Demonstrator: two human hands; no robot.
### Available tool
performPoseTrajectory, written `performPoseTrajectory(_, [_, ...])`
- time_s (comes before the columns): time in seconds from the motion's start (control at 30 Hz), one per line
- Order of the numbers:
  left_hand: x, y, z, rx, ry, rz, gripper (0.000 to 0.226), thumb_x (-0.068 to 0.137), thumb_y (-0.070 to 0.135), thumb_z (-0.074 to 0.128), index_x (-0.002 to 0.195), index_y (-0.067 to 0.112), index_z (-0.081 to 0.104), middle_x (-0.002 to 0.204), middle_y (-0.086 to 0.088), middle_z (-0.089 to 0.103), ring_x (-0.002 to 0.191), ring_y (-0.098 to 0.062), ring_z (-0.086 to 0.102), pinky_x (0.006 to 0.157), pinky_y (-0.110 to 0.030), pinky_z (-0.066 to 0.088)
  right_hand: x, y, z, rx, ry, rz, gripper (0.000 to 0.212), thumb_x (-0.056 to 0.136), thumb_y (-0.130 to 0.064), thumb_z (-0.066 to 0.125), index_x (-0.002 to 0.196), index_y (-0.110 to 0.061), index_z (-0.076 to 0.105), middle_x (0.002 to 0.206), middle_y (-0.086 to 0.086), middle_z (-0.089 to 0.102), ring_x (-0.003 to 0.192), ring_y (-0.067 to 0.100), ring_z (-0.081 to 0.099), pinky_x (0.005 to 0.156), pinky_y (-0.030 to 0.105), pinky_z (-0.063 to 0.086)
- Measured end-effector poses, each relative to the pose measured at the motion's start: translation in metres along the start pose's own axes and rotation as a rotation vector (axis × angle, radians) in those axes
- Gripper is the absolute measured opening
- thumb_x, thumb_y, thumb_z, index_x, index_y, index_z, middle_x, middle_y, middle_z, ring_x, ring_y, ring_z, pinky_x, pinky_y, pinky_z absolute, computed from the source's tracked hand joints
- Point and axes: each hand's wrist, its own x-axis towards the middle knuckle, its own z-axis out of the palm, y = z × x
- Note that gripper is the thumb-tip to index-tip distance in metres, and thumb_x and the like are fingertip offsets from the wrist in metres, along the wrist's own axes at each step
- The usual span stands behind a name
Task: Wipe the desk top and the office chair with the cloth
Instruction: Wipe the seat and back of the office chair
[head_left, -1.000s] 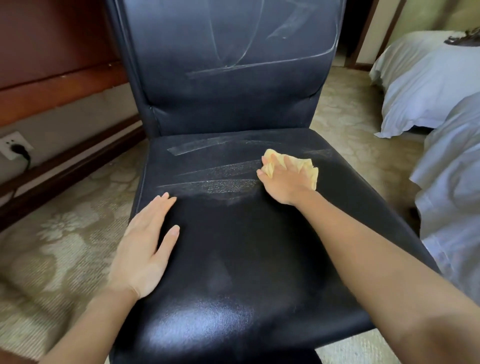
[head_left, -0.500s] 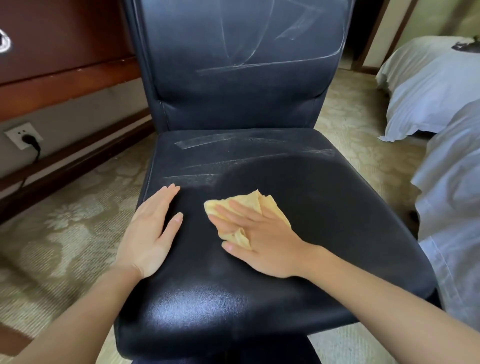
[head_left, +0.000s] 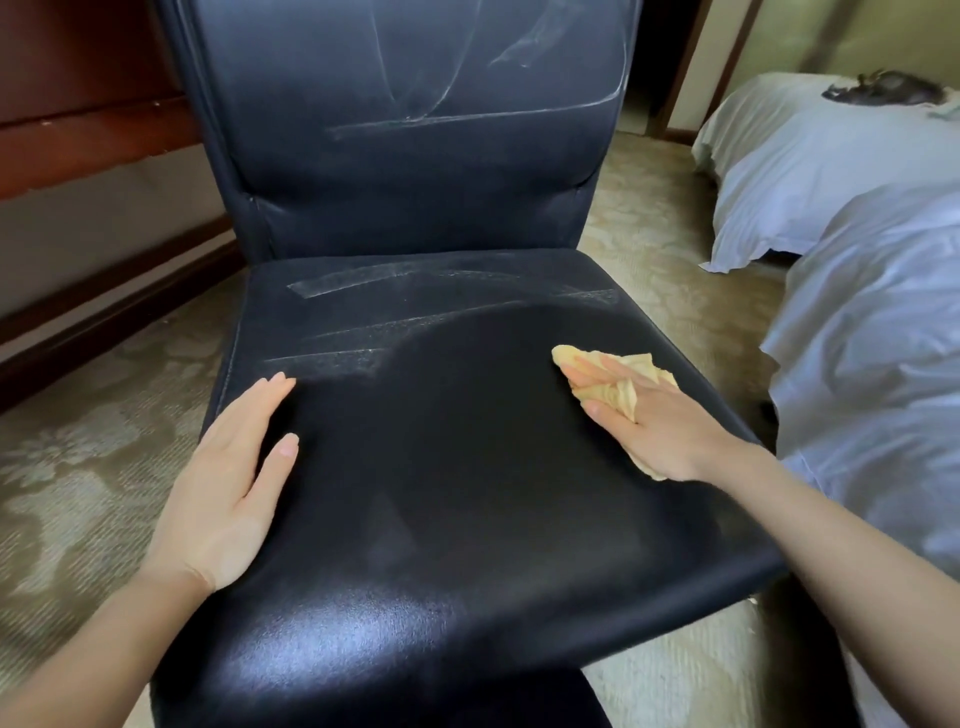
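Observation:
A black leather office chair (head_left: 441, 493) fills the middle of the view, its seat facing me and its back upright behind. Pale dusty streaks remain across the rear of the seat and on the backrest; the seat's middle and front look dark and glossy. My right hand (head_left: 654, 421) presses a crumpled yellow cloth (head_left: 618, 387) flat against the seat near its right edge, cloth bunched between and under the fingers. My left hand (head_left: 228, 483) lies flat, fingers apart, on the seat's left front edge. The desk top is out of view.
A dark wooden desk frame and baseboard (head_left: 104, 291) run along the wall at left. Two beds with white bedding (head_left: 857, 291) stand close on the right. Patterned beige carpet (head_left: 78, 441) surrounds the chair.
My right hand has swept the cloth from the seat's middle rear to the front centre, then across to the right edge. The left hand has stayed on the left edge.

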Motion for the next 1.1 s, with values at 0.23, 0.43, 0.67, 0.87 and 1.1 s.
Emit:
performPoseTrajectory(0.23, [0.000, 0.004, 0.003, -0.027, 0.033, 0.019, 0.055, 0.091, 0.035, 0.031, 0.146, 0.025, 0.033, 0.145, 0.024, 0.028, 0.131, 0.024, 0.011, 0.104, 0.001, 0.007, 0.087, -0.031, 0.008, -0.042, 0.066, 0.099, 0.056, 0.095, -0.060, 0.024, 0.144, -0.033, 0.026, 0.151, -0.005, 0.027, 0.138, 0.021, 0.027, 0.105, 0.035, 0.021])
performPoseTrajectory(0.43, [-0.002, 0.007, 0.003, -0.088, 0.074, 0.023, 0.053, 0.092, 0.031, 0.033, 0.144, 0.035, 0.024, 0.149, 0.023, 0.024, 0.134, 0.018, 0.014, 0.107, -0.002, 0.008, 0.138, -0.101, 0.031, -0.079, 0.032, 0.028, 0.039, 0.094, -0.054, 0.022, 0.127, -0.038, 0.034, 0.141, 0.001, 0.035, 0.131, 0.024, 0.031, 0.107, 0.055, 0.019])
performPoseTrajectory(0.67, [0.000, 0.006, 0.002, -0.128, 0.106, 0.060, 0.058, 0.090, 0.042, 0.029, 0.143, 0.042, 0.006, 0.157, 0.014, 0.011, 0.143, 0.002, 0.010, 0.113, -0.012, 0.007, 0.128, -0.213, 0.066, -0.165, 0.210, -0.357, 0.019, 0.081, -0.052, 0.034, 0.085, -0.033, 0.037, 0.083, -0.012, 0.052, 0.078, 0.019, 0.048, 0.070, 0.042, 0.037])
performPoseTrajectory(0.87, [-0.001, 0.003, 0.000, -0.152, 0.101, 0.060, 0.063, 0.091, 0.046, 0.032, 0.146, 0.039, 0.002, 0.155, 0.022, 0.008, 0.143, 0.003, 0.011, 0.112, -0.010, 0.008, 0.078, -0.219, 0.082, -0.070, -0.103, -0.615, 0.038, 0.092, -0.050, 0.032, 0.127, -0.038, 0.036, 0.136, -0.012, 0.041, 0.131, 0.014, 0.032, 0.104, 0.051, 0.016])
performPoseTrajectory(1.1, [-0.002, 0.005, -0.001, -0.130, 0.093, 0.080, 0.059, 0.093, 0.049, 0.026, 0.146, 0.032, 0.009, 0.155, 0.018, 0.010, 0.143, 0.003, 0.009, 0.113, -0.011, 0.006, 0.003, -0.180, 0.070, -0.168, -0.161, -0.688, 0.055, 0.099, -0.051, 0.025, 0.150, -0.036, 0.010, 0.156, -0.023, -0.001, 0.141, -0.003, -0.017, 0.114, 0.042, -0.018])
